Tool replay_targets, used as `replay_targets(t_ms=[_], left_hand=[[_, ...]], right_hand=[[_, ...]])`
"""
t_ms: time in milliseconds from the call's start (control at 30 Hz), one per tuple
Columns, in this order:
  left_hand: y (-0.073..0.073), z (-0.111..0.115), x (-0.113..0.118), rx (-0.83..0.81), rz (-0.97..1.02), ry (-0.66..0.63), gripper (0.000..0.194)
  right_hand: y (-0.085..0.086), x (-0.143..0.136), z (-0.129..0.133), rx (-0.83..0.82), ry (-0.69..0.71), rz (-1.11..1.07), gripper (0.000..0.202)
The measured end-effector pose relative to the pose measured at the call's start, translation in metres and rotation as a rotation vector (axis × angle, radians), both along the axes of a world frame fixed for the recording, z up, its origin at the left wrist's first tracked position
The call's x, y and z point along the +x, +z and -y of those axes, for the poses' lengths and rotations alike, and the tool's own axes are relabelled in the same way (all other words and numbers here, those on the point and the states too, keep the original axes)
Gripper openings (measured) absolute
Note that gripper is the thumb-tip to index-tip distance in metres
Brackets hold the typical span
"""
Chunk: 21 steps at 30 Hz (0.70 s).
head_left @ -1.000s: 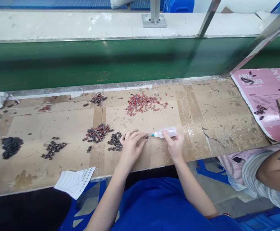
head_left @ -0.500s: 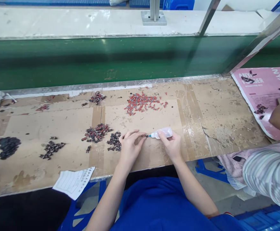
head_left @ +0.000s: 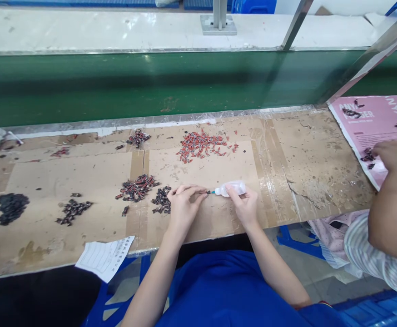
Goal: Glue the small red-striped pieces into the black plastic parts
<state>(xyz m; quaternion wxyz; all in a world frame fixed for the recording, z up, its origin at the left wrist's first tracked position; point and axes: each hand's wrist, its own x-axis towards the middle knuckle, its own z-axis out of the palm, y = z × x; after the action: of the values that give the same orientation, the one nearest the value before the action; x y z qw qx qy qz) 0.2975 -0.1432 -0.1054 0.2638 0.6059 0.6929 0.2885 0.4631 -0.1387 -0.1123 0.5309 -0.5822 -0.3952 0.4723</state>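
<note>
Between its fingertips my left hand (head_left: 186, 202) pinches a small black part (head_left: 208, 192). My right hand (head_left: 245, 203) is closed on a translucent squeeze bottle (head_left: 230, 188), whose thin blue-green tip points left at the black part. Beside my left hand lies a pile of small black parts (head_left: 161, 200), partly hidden by the fingers. A heap of red and black pieces (head_left: 137, 187) is farther left. Above my hands, many red pieces (head_left: 201, 145) are spread on the cardboard (head_left: 205, 172).
More dark piles (head_left: 12, 208) (head_left: 74, 211) lie on the left. A paper slip (head_left: 106, 259) overhangs the front edge. At the right, another person's hand (head_left: 394, 154) reaches over a pink sheet (head_left: 355, 131). Behind the cardboard runs a green strip (head_left: 116, 86).
The other person's arm at the right has come farther into view, the hand now over the pink sheet. My hands and the bottle have barely shifted.
</note>
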Motion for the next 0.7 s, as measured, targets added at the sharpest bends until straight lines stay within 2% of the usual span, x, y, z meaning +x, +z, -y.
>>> replay_targets(t_ms=[200,533,633,700], left_hand=[[-0.003,0.000,-0.001,0.024,0.004,-0.015,0.007],[-0.012,-0.002,0.000,0.072,0.000,-0.044,0.008],[-0.015,-0.001,0.000,0.104,-0.015,-0.056,0.011],[-0.016,-0.001,-0.003,0.134,-0.026,-0.049,0.013]], right_hand=[[0.001,-0.001,0.000,0.015,0.038,0.050,0.022],[-0.003,0.004,0.000,0.043,-0.011,0.090,0.028],[-0.002,0.016,-0.001,0.016,0.017,0.238,0.038],[0.003,0.028,-0.004,-0.020,0.001,0.465,0.056]])
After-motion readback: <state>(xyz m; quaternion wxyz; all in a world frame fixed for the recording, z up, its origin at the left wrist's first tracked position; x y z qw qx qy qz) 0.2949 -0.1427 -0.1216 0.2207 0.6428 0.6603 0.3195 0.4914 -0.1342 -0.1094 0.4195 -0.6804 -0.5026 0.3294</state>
